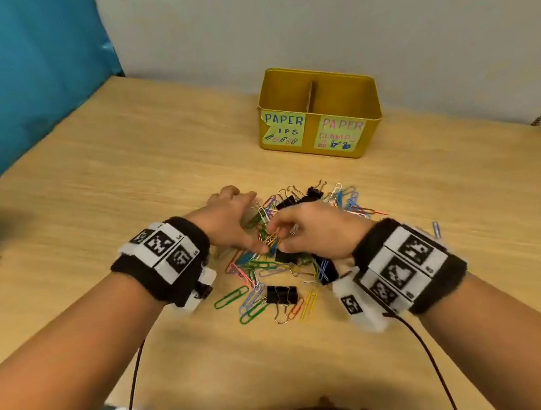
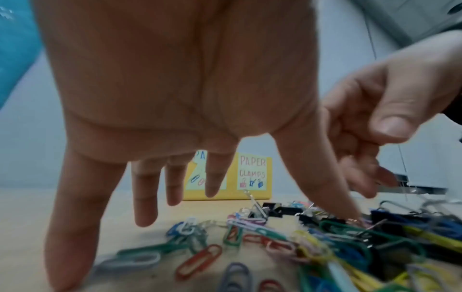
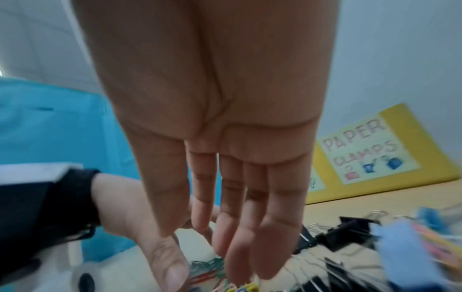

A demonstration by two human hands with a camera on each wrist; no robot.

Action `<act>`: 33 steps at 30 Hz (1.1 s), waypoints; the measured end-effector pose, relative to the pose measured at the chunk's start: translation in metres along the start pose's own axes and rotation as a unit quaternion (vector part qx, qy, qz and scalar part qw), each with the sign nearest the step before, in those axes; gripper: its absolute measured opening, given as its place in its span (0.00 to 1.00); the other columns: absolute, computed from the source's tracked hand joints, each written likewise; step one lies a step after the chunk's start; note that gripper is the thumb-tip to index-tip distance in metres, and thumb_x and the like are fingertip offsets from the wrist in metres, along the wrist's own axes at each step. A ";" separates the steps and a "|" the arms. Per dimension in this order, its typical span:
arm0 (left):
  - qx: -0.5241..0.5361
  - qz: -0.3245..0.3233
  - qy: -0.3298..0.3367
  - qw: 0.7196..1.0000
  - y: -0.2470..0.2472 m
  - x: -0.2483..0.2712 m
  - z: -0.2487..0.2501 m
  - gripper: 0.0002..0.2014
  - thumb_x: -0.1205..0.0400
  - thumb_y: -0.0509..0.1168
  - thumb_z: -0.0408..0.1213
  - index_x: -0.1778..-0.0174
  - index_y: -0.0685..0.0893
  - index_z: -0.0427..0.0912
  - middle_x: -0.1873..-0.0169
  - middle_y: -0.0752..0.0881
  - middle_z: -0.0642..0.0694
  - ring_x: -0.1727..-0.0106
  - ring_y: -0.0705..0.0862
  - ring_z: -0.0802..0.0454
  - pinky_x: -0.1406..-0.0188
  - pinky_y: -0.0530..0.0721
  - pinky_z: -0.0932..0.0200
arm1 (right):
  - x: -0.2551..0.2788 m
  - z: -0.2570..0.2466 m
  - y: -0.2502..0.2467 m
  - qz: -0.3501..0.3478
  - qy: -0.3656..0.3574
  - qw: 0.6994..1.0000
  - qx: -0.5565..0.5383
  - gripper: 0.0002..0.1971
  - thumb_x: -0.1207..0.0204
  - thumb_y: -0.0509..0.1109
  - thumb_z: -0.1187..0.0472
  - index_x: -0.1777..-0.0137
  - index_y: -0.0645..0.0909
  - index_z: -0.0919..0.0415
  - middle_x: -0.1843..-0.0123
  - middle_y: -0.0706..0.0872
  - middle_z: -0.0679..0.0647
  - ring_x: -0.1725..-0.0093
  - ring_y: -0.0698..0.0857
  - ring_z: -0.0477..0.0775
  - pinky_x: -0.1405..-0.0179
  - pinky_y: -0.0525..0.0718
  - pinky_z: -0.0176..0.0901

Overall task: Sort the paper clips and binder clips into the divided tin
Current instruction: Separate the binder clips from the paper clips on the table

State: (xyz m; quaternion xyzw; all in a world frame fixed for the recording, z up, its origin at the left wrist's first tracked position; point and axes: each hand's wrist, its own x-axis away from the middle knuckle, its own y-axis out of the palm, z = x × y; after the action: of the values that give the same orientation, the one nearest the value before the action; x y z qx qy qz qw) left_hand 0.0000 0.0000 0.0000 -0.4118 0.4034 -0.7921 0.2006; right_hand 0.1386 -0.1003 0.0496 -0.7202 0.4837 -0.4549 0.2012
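Fingers of the left hand hang spread above the clip pile; right hand fingers lie together, tips reaching among paper clips, any pinch indiscernible. Step, as judged: first picking, since the tin beyond the pile looks unfilled. Next move requires isolating one clip from the tangle. Only the head view shows the tin's divider; wrist views show palms.

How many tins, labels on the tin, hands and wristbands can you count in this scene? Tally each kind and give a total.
tin: 1
labels: 2, the paper clips label and the paper clamps label
hands: 2, the left hand and the right hand
wristbands: 2, the left wristband and the right wristband
Total: 7
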 end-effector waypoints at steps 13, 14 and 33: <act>-0.066 -0.017 -0.043 0.997 0.017 0.042 -0.010 0.52 0.41 0.75 0.64 0.25 0.61 0.47 0.33 0.67 0.42 0.29 0.66 0.43 0.32 0.77 0.47 | -0.077 -0.001 -0.010 -0.046 0.017 0.981 0.189 0.41 0.36 0.79 0.51 0.23 0.65 0.52 0.34 0.72 0.59 0.38 0.75 0.60 0.40 0.78 0.48; -0.081 -0.016 -0.047 0.995 0.021 0.042 -0.006 0.50 0.40 0.75 0.62 0.26 0.61 0.45 0.33 0.67 0.41 0.30 0.67 0.42 0.35 0.77 0.48 | -0.079 -0.003 -0.004 -0.065 0.022 0.972 0.225 0.46 0.40 0.81 0.48 0.22 0.62 0.50 0.30 0.69 0.59 0.33 0.73 0.63 0.36 0.78 0.55; 0.344 0.045 0.041 0.937 -0.062 -0.033 0.010 0.06 0.20 0.62 0.23 0.61 0.78 0.34 0.72 0.77 0.41 0.74 0.77 0.50 0.76 0.87 0.62 | -0.066 0.038 -0.093 0.093 0.025 0.911 -0.401 0.11 0.27 0.70 0.75 0.63 0.81 0.59 0.74 0.87 0.46 0.76 0.87 0.40 0.77 0.87 0.30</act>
State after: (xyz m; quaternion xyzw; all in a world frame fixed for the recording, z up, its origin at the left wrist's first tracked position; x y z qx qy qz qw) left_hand 0.0285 0.0539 0.0373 -0.2664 0.1320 -0.8887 0.3491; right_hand 0.2106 -0.0061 0.0681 -0.6804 0.6950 -0.2202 -0.0752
